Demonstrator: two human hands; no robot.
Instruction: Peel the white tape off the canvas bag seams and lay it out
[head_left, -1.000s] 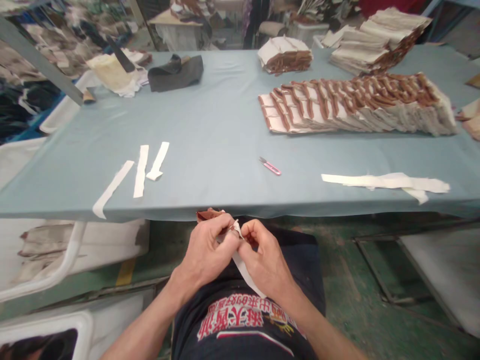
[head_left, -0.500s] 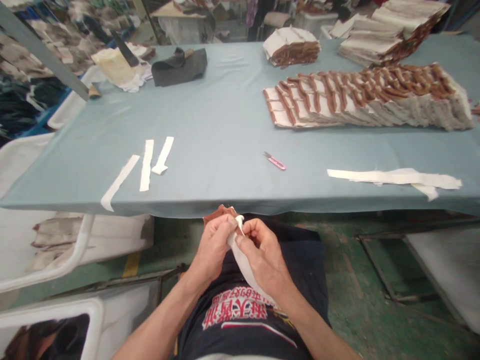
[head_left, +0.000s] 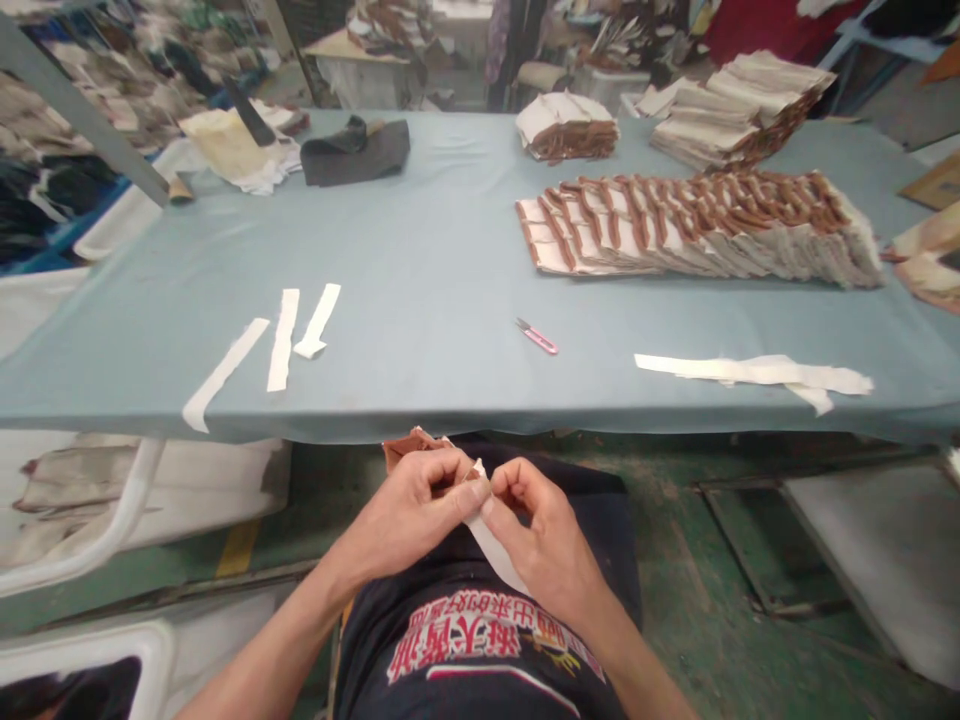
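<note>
Just below the table's front edge, my left hand (head_left: pixel 420 505) pinches a brown-and-white fabric piece (head_left: pixel 411 443), whose brown part sticks out beyond the fingers. My right hand (head_left: pixel 544 530) is closed at its fingertips on the same piece, thumb close to the left thumb. A white cloth part (head_left: pixel 495 552) hangs down between the hands over the dark apron. Most of the gripped edge is hidden by the fingers. On the table ahead lies a pair of pink-handled thread snips (head_left: pixel 538 337), apart from both hands.
Three white cloth strips (head_left: pixel 283 340) lie on the blue-grey table (head_left: pixel 420 300) at left, more strips (head_left: pixel 750 371) at right. A long row of brown-and-white fabric pieces (head_left: pixel 697 228) and fabric stacks stand behind. White bins (head_left: pixel 142 500) sit below at left.
Both hands have shifted slightly down with the fabric. The left thumb now presses near the right fingertips, and the white fold standing up there is smaller. The camera view has tilted a little.
</note>
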